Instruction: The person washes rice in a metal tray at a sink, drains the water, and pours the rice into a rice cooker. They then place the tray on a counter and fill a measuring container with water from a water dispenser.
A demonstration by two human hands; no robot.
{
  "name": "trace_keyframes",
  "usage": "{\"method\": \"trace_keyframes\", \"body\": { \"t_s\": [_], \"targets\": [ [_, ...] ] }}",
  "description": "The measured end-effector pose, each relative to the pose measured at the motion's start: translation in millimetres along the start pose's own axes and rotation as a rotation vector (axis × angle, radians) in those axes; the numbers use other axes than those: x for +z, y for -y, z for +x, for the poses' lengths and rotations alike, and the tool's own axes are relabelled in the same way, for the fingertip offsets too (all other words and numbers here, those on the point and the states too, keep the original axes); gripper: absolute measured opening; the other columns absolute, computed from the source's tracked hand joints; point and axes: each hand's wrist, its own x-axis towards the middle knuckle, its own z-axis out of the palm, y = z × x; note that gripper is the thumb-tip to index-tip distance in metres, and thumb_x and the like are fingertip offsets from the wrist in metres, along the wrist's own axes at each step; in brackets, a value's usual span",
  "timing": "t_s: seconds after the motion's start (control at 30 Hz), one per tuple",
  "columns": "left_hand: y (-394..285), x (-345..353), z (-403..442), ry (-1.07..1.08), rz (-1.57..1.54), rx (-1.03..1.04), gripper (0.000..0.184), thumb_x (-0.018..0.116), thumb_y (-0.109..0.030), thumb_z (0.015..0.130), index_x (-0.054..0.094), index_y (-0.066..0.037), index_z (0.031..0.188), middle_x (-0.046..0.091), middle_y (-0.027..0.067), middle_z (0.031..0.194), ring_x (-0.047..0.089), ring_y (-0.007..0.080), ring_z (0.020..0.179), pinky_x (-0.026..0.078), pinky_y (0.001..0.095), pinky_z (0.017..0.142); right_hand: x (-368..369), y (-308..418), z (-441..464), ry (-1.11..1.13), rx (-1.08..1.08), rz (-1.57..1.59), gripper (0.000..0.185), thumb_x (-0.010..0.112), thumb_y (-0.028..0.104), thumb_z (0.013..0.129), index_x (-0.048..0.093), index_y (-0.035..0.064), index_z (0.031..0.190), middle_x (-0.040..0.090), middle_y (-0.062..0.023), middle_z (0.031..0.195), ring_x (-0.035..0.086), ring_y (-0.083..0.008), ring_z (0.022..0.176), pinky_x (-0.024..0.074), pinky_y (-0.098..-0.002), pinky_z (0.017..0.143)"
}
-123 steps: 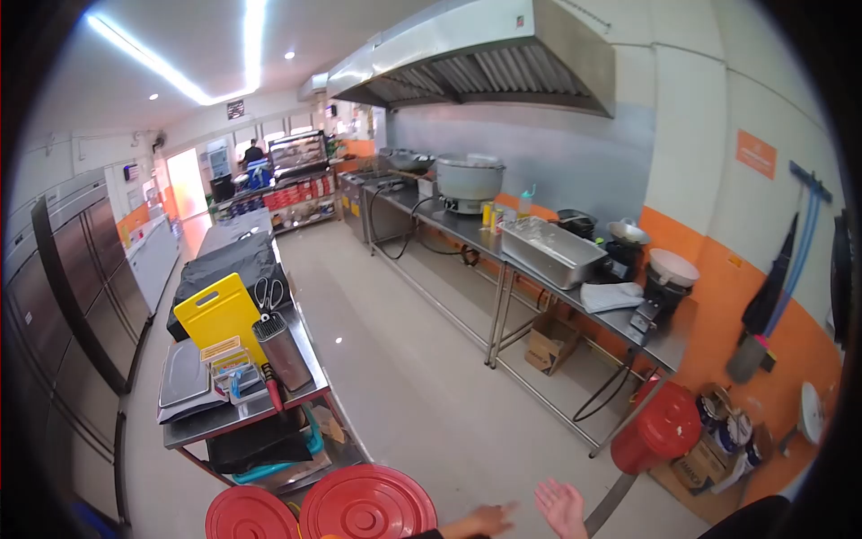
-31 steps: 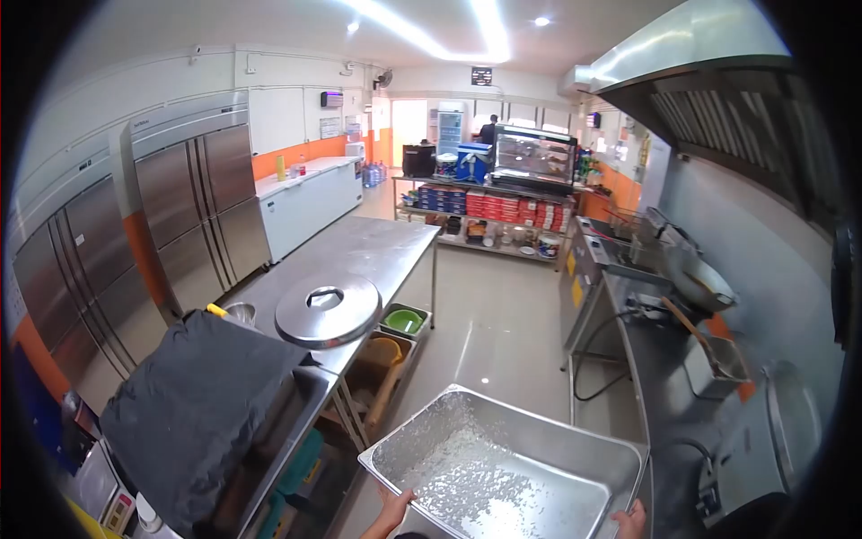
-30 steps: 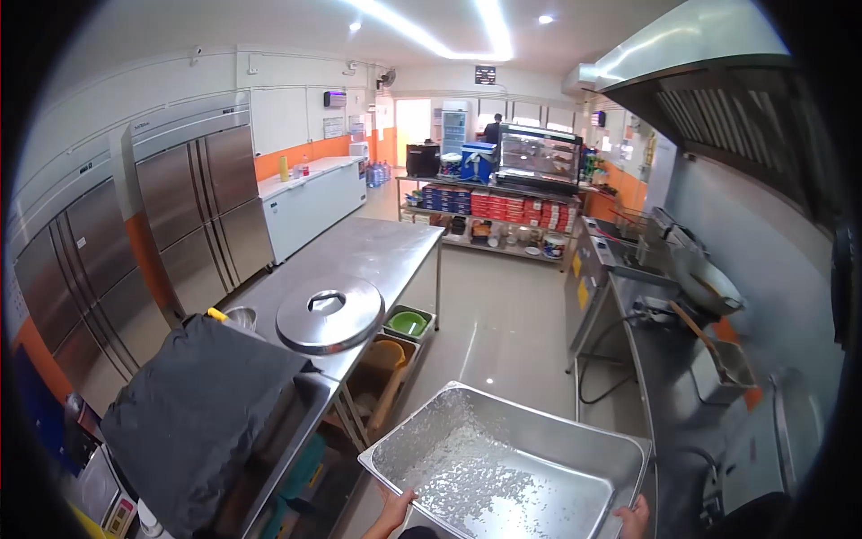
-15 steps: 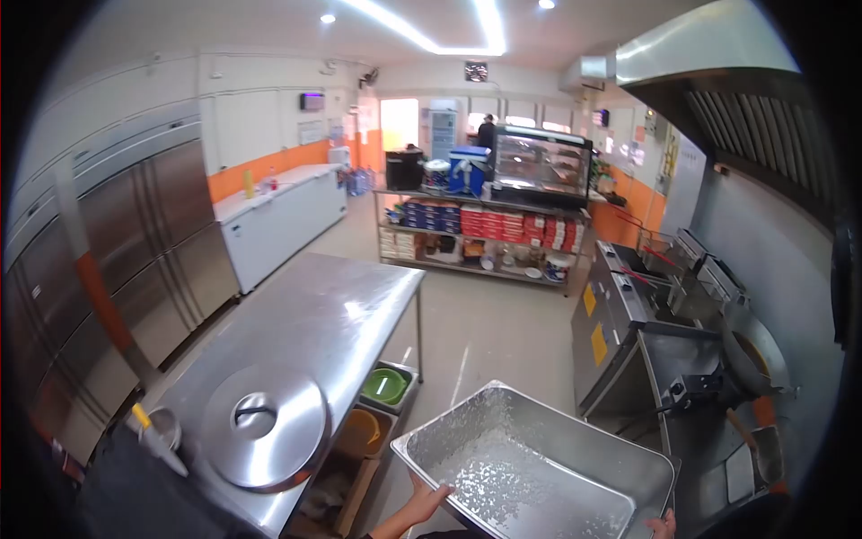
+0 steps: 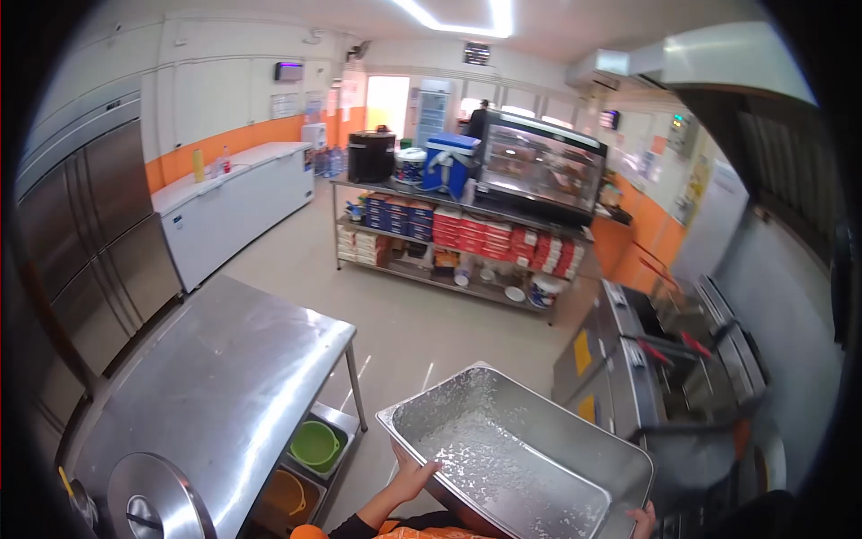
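A deep rectangular steel pan [image 5: 566, 490] is held out in front of me, tilted, with small white bits scattered over its bottom and inner wall. My left hand [image 5: 413, 471] is closed around its near left rim, thumb on top. At the lower right, my right hand [image 5: 642, 519] grips the rim by the right corner; only some of its fingers show. Left of the pan stands a steel table [image 5: 215, 359] with a round steel lid [image 5: 154, 503] near its front edge.
Fryers [image 5: 628, 359] with red-handled baskets line the right side. A steel shelf unit [image 5: 449, 202] ahead bears a glass display case [image 5: 543, 171] and a blue cooler [image 5: 449, 164]. A white chest freezer [image 5: 238, 211] stands at left. Far back is a person [image 5: 478, 119].
The view has moved forward and turned, so the shelf unit looks nearer and the table and lid sit farther left and lower. Both hands still hold the pan.
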Motion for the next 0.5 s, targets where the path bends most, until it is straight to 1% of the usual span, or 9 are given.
{"method": "trace_keyframes", "body": {
  "t_s": [0.07, 0.13, 0.23, 0.33, 0.4, 0.5],
  "targets": [
    [-0.2, -13.2, 58.0, -0.052, 0.015, -0.015, 0.076, 0.055, -0.031, 0.071, 0.018, 0.009, 0.123, 0.013, 0.0255, 0.124, 0.009, 0.0369, 0.12, 0.003, 0.0396, 0.101, 62.1, 31.8, 63.6, 0.063, -0.029, 0.005, 0.042, 0.057, 0.009, 0.067, 0.045, -0.0033, 0.105, 0.053, -0.0107, 0.091, 0.05, -0.019, 0.08, 0.0394, -0.0259, 0.071],
    [-0.4, -29.2, 112.0, -0.093, 0.009, -0.073, 0.072, 0.055, -0.03, 0.072, 0.02, 0.009, 0.122, 0.017, 0.0248, 0.124, 0.012, 0.0355, 0.119, 0.004, 0.0383, 0.101, 127.5, 56.1, 121.5, 0.135, -0.06, 0.005, 0.041, 0.057, 0.009, 0.067, 0.045, -0.0027, 0.104, 0.053, -0.0101, 0.089, 0.05, -0.0185, 0.078, 0.0395, -0.0256, 0.069],
    [39.5, -53.3, 195.8, -0.074, -0.102, -0.193, 0.063, 0.053, -0.027, 0.074, 0.028, 0.01, 0.119, 0.025, 0.0222, 0.122, 0.02, 0.0321, 0.117, 0.01, 0.0347, 0.101, 232.7, 78.5, 187.7, 0.233, -0.091, 0.019, 0.039, 0.057, 0.008, 0.066, 0.046, -0.0018, 0.102, 0.053, -0.0092, 0.087, 0.05, -0.0178, 0.075, 0.0396, -0.0251, 0.068],
    [64.0, -87.4, 283.9, -0.076, -0.184, -0.187, 0.054, 0.05, -0.023, 0.075, 0.034, 0.009, 0.116, 0.032, 0.0186, 0.122, 0.027, 0.0285, 0.115, 0.017, 0.0306, 0.1, 344.7, 88.0, 240.2, 0.316, -0.088, 0.057, 0.037, 0.058, 0.008, 0.066, 0.046, -0.0009, 0.1, 0.052, -0.0083, 0.085, 0.05, -0.017, 0.073, 0.0397, -0.0246, 0.066],
    [46.3, -117.6, 346.9, -0.121, -0.225, -0.13, 0.057, 0.05, -0.023, 0.075, 0.032, 0.009, 0.119, 0.03, 0.019, 0.124, 0.025, 0.0288, 0.117, 0.016, 0.0311, 0.1, 419.2, 100.5, 270.4, 0.36, -0.083, 0.083, 0.036, 0.058, 0.008, 0.066, 0.047, -0.0003, 0.099, 0.052, -0.0076, 0.084, 0.05, -0.0165, 0.071, 0.0397, -0.0243, 0.065],
    [63.9, -157.1, 433.1, -0.129, -0.25, -0.14, 0.06, 0.05, -0.024, 0.075, 0.028, 0.008, 0.122, 0.03, 0.0199, 0.124, 0.023, 0.029, 0.119, 0.013, 0.032, 0.101, 524.5, 125.5, 309.9, 0.431, -0.073, 0.115, 0.035, 0.058, 0.008, 0.065, 0.047, 0.0006, 0.097, 0.052, -0.0067, 0.082, 0.05, -0.0157, 0.068, 0.0398, -0.0238, 0.063]
  ]
}}
